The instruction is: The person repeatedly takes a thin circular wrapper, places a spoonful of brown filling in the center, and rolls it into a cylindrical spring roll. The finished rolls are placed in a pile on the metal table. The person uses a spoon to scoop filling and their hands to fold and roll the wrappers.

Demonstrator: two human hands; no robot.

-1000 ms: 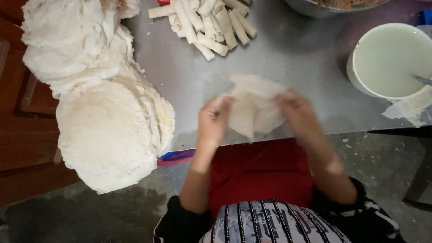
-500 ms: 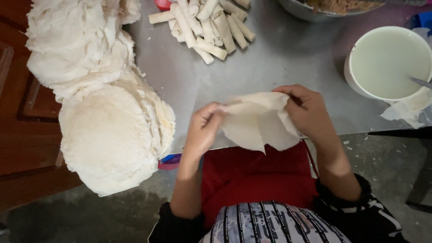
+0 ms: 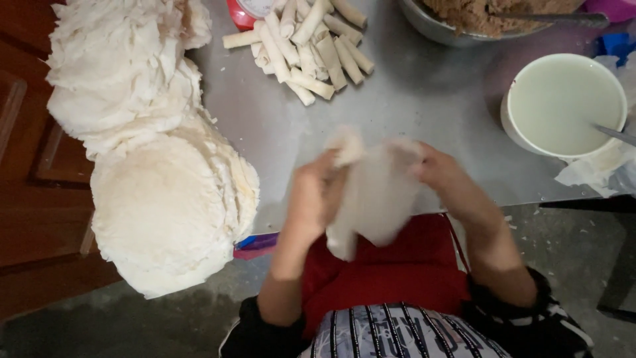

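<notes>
Both my hands hold one thin, pale round wrapper sheet (image 3: 373,192) above the near edge of the grey metal table (image 3: 424,106). My left hand (image 3: 317,195) grips its left side and my right hand (image 3: 442,174) pinches its right side. The sheet is blurred and hangs limp between them, over my red apron. A tall stack of the same round wrappers (image 3: 165,205) stands to the left of my left hand, with a second heap (image 3: 119,73) behind it.
A pile of rolled spring rolls (image 3: 308,46) lies at the back middle. A white bowl of pale liquid (image 3: 563,106) with a utensil in it sits at the right. A metal bowl of brown filling (image 3: 490,16) is behind it. Dark wooden furniture stands at the left.
The wrapper has gone from the tabletop up into both hands and is now pulled closer to my body, hanging lower. The camera view has shifted slightly.
</notes>
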